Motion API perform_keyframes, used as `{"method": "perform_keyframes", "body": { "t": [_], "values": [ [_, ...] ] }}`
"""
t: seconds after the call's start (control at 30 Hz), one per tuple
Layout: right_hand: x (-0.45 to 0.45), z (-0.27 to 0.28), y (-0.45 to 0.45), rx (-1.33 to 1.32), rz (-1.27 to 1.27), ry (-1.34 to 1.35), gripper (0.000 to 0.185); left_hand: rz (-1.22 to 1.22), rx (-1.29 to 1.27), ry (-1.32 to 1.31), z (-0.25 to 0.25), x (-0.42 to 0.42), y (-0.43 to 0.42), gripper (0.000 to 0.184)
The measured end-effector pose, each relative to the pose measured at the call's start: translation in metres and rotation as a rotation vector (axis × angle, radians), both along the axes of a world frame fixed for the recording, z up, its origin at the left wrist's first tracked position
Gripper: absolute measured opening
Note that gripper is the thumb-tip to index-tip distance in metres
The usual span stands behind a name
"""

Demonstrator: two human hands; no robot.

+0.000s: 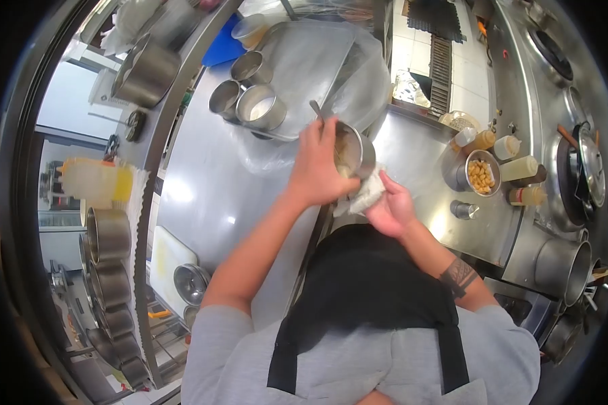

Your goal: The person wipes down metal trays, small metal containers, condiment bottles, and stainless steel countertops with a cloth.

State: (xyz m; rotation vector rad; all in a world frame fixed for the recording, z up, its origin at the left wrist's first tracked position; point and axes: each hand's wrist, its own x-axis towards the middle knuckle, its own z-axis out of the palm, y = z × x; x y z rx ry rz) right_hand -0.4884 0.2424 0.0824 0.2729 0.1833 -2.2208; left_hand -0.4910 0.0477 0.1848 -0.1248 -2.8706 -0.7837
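My left hand (315, 164) is closed on a round metal container (363, 154), which is tilted and has something pale inside. A metal handle (315, 108), perhaps a spoon's, sticks out past my left fingers; its lower end is hidden. Against the near side of the container, my right hand (394, 206) grips a crumpled white cloth (368, 194). Just ahead on the left stand three metal cups, one holding something white (262, 108).
A large tray (304, 61) with clear plastic lies on the left steel counter (216, 175). To the right are squeeze bottles (520, 167) and a bowl of golden pieces (481, 173), with pots (563, 266) beyond. Metal containers (110, 236) line the left shelf.
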Motion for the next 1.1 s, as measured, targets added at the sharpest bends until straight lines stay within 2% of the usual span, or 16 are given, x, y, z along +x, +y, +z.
{"method": "perform_keyframes", "body": {
  "t": [0.07,0.13,0.17,0.23,0.3,0.37,0.43,0.47,0.57,0.7,0.8,0.87,0.93,1.0,1.03,1.1],
  "values": [
    [-0.012,0.001,0.029,0.012,-0.028,0.018,0.055,0.009,-0.027,0.008,-0.003,-0.037,-0.011,0.119],
    [-0.025,0.001,0.057,-0.071,-0.019,0.033,0.059,0.112,-0.178,0.046,0.002,-0.080,-0.024,0.120],
    [-0.027,0.010,0.065,0.031,-0.110,0.027,0.060,0.110,-0.174,0.046,0.002,-0.101,-0.036,0.120],
    [-0.027,0.003,0.085,0.064,-0.166,0.049,0.060,0.169,-0.223,0.117,0.003,-0.142,-0.063,0.111],
    [-0.021,0.005,0.097,0.151,-0.265,0.044,0.059,0.194,-0.429,0.078,0.012,-0.175,-0.085,0.110],
    [-0.007,0.006,0.105,0.221,-0.317,0.023,0.059,0.147,-0.570,-0.145,0.016,-0.206,-0.116,0.107],
    [0.016,-0.005,0.119,0.324,-0.394,-0.024,0.058,0.096,-0.697,-0.259,0.007,-0.223,-0.144,0.100],
    [0.030,-0.006,0.122,0.353,-0.479,-0.043,0.058,0.035,-0.770,-0.200,-0.003,-0.228,-0.160,0.100],
    [0.063,-0.012,0.123,0.490,-0.563,-0.078,0.054,0.013,-0.711,-0.268,-0.005,-0.232,-0.173,0.106],
    [0.106,-0.026,0.134,0.540,-0.623,-0.100,0.057,0.021,-0.680,-0.329,-0.013,-0.240,-0.190,0.110],
    [0.126,-0.033,0.139,0.577,-0.773,-0.192,0.055,0.014,-0.708,-0.348,-0.026,-0.245,-0.202,0.114],
    [0.135,-0.034,0.146,0.613,-0.831,-0.247,0.053,0.015,-0.737,-0.278,-0.010,-0.231,-0.194,0.120],
    [0.142,-0.048,0.163,0.626,-0.861,-0.267,0.051,0.026,-0.727,-0.327,0.006,-0.221,-0.187,0.118],
    [0.145,-0.060,0.181,0.649,-0.829,-0.270,0.049,-0.102,-0.747,0.108,0.008,-0.209,-0.191,0.081],
    [0.145,-0.065,0.190,0.675,-0.796,-0.275,0.048,-0.098,-0.754,0.106,0.012,-0.203,-0.181,0.081],
    [0.144,-0.077,0.211,0.654,-0.741,-0.276,0.044,-0.021,-0.091,-0.139,0.023,-0.176,-0.139,0.037]
  ]
}}
